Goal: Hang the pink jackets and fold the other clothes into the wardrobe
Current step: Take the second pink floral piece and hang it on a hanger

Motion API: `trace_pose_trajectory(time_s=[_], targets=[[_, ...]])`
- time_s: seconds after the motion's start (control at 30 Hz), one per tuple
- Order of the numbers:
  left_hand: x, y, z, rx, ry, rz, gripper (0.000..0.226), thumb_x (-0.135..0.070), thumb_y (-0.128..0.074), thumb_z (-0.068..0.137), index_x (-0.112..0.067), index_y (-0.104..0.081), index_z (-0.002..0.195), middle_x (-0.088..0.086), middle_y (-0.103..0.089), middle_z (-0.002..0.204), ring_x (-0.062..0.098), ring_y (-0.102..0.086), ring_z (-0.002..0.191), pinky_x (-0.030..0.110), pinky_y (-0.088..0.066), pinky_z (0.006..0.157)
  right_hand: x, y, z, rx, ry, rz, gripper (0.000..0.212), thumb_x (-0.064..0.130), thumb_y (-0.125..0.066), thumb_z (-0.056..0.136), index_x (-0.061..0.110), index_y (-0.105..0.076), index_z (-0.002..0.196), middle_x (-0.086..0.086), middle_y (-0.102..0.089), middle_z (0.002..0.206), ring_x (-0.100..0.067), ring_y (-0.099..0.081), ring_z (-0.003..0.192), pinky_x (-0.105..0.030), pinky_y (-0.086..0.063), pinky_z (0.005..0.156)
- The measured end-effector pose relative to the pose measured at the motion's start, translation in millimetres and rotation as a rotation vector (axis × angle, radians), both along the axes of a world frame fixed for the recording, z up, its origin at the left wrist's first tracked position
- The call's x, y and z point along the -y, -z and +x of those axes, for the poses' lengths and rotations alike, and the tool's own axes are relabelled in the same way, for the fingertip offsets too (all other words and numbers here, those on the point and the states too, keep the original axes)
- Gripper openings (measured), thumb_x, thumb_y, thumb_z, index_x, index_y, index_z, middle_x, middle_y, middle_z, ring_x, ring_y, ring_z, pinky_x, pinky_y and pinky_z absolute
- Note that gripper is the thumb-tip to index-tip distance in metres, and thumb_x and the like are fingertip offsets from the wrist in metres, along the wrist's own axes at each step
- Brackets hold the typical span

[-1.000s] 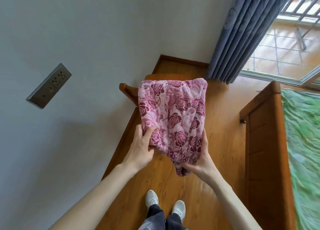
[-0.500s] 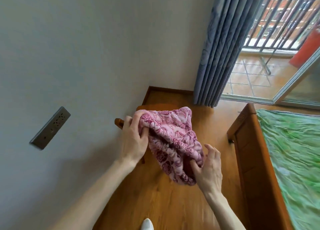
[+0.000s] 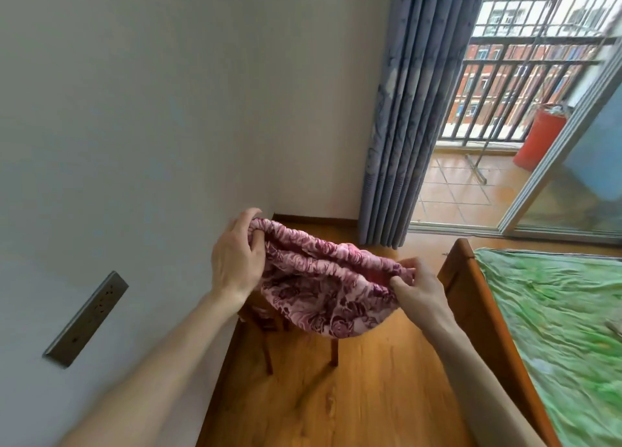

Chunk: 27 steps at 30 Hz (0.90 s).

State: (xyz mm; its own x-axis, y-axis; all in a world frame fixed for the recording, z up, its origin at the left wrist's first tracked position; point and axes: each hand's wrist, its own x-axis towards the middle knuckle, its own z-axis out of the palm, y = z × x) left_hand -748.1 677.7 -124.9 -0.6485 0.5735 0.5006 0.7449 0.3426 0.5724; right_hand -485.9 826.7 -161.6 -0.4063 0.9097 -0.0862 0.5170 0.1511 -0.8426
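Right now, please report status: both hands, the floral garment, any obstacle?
Left hand grips floral garment at one end. Right hand pinches the other end. Garment held in air over wooden chair. Wardrobe not in view.

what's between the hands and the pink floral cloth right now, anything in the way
Nothing. The left hand grips one end of the pink floral garment and the right hand pinches the other end. No wardrobe is in view.

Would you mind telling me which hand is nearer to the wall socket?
Left. The left hand grips the floral garment on the wall socket side; the right hand holds its far end, toward the bed.
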Motion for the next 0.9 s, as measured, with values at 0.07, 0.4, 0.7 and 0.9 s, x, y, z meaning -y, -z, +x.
trace_pose_trajectory(time_s=[0.07,0.4,0.7,0.9], targets=[[-3,-13,-4,-0.031,0.019,0.044,0.028,-0.009,-0.055,0.103,-0.014,-0.068,0.128,0.005,-0.072,0.114,0.025,-0.069,0.100,0.038,-0.055,0.088,-3,-17,-6,0.067,-0.015,0.168,0.009,0.021,-0.051,0.107,0.020,-0.052,0.116,-0.005,-0.066,0.102,-0.017,-0.066,0.085,-0.012,-0.048,0.050],[-22,-106,-29,0.238,0.133,0.226,0.024,-0.001,-0.055,0.094,-0.018,-0.071,0.089,0.003,-0.069,0.081,0.010,-0.059,0.072,0.023,-0.046,0.069,-53,-116,-38,-0.439,-0.115,-0.123,0.039,0.036,-0.077,0.093,0.026,-0.059,0.127,-0.008,-0.068,0.121,-0.017,-0.076,0.095,-0.028,-0.063,0.071],[-6,-172,-58,0.228,0.324,0.072,0.059,0.006,-0.080,0.082,-0.011,-0.056,0.133,0.011,-0.064,0.122,0.026,-0.067,0.110,0.042,-0.055,0.101,-70,-189,-69,-0.323,-0.164,0.508,0.043,0.045,-0.086,0.080,0.028,-0.074,0.118,0.005,-0.072,0.105,-0.012,-0.071,0.099,-0.044,-0.062,0.088],[-1,-201,-74,0.020,0.103,0.174,0.040,-0.037,-0.086,0.085,-0.018,-0.066,0.116,-0.003,-0.069,0.105,0.026,-0.068,0.093,0.048,-0.057,0.086,-88,-241,-76,-0.383,-0.215,0.495,0.021,0.016,-0.078,0.090,0.022,-0.080,0.110,0.001,-0.079,0.096,-0.014,-0.076,0.093,-0.044,-0.063,0.089]])
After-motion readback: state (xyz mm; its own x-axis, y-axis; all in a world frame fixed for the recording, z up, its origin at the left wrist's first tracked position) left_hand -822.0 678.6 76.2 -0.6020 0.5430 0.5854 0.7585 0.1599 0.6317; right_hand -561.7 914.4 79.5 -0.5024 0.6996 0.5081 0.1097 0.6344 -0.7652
